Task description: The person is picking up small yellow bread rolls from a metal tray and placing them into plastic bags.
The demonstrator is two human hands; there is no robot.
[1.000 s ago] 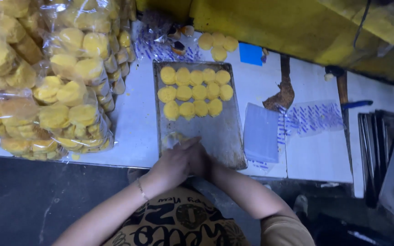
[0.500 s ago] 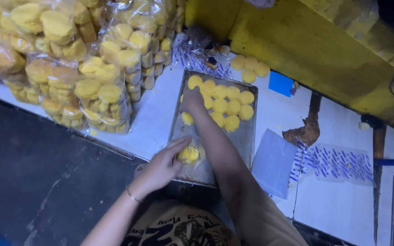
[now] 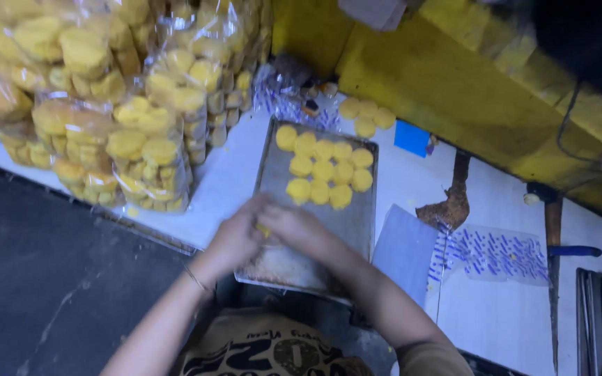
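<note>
Our left hand (image 3: 235, 240) and right hand (image 3: 294, 230) press together around a small yellow piece (image 3: 264, 230) over the metal tray (image 3: 357, 226), at six o'clock from the yellow biscuits (image 3: 325, 170). Bagged biscuits (image 3: 141, 139) crowd the white surface (image 3: 224, 188) at nine o'clock.

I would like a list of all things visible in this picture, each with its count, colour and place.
baking tray: one, grey metal, on the white table in front of the person
round cakes on tray: about eleven, yellow, far half of the tray
loose cakes: about four, yellow, beyond the tray
bagged cakes: many clear bags, yellow contents, stacked at left
blue card: one, right of the loose cakes
printed plastic bags: clear with blue print, right of the tray
left hand: over the near tray, meeting the other hand
right hand: beside it, a yellow piece between both
</note>
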